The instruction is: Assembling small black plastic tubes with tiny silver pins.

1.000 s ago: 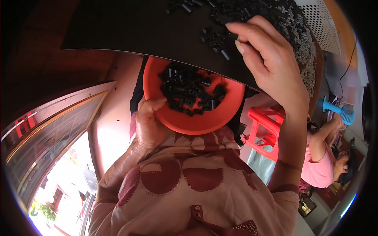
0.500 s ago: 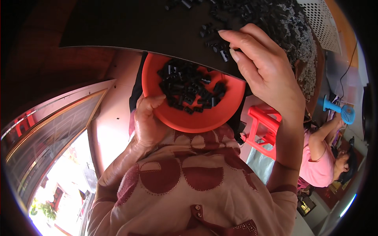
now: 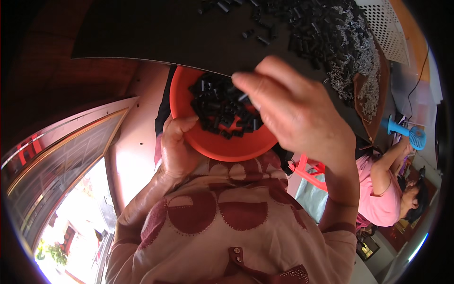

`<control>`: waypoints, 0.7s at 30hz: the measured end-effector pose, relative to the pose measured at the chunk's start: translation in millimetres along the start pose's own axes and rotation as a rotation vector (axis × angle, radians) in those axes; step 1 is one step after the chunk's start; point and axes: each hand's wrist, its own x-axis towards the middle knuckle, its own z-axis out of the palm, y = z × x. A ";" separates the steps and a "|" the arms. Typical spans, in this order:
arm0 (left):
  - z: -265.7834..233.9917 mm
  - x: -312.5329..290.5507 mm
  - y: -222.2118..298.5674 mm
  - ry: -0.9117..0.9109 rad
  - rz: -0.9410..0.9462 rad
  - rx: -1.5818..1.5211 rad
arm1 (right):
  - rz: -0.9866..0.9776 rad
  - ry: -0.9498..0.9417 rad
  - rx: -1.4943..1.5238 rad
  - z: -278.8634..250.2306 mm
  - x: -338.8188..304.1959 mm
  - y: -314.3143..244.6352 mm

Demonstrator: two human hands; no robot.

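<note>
My left hand [image 3: 178, 144] grips the near left rim of a red plastic bowl [image 3: 227, 150], thumb on top of the rim. Inside the bowl lies a heap of small black tube-shaped plastic pieces [image 3: 220, 106]. The far side of the bowl sits under the edge of a dark tabletop [image 3: 156, 38]. Over the bowl's right side hangs my right hand [image 3: 288, 104], its fingers bent and smeared by motion. Its fingertips are partly hidden, so I cannot tell whether they hold a piece. More black pieces [image 3: 302, 42] lie scattered on the tabletop.
A pile of small silvery metal springs [image 3: 338, 78] lies at the table's right side, near a white perforated basket [image 3: 385, 28]. A red plastic stool [image 3: 312, 173] stands below right. Another person [image 3: 383, 189] sits at far right beside a small blue fan [image 3: 416, 137].
My right hand has come from the tabletop down and left over the bowl. Several black pieces near the table edge are gone from their places. My left hand keeps its hold on the bowl.
</note>
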 end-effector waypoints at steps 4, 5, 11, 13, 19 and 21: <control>1.9 0.2 -0.3 0.016 0.002 -0.001 | -0.019 0.031 0.109 -0.5 -7.3 2.1; -1.8 0.3 -1.1 0.017 0.003 0.000 | -0.009 0.102 0.094 -2.5 -6.8 5.6; -14.8 0.1 -2.8 0.019 0.005 0.016 | -0.006 0.301 -0.072 -14.2 -2.9 41.4; -19.1 -0.3 -6.0 -0.037 0.124 0.188 | -0.016 0.324 -0.141 -14.1 1.3 50.2; -33.1 2.2 -18.9 0.028 0.255 0.305 | 0.029 0.154 -0.204 -28.5 25.9 52.8; -27.8 1.2 -15.1 -0.001 0.223 0.287 | -0.797 0.630 -0.121 -4.6 48.4 88.4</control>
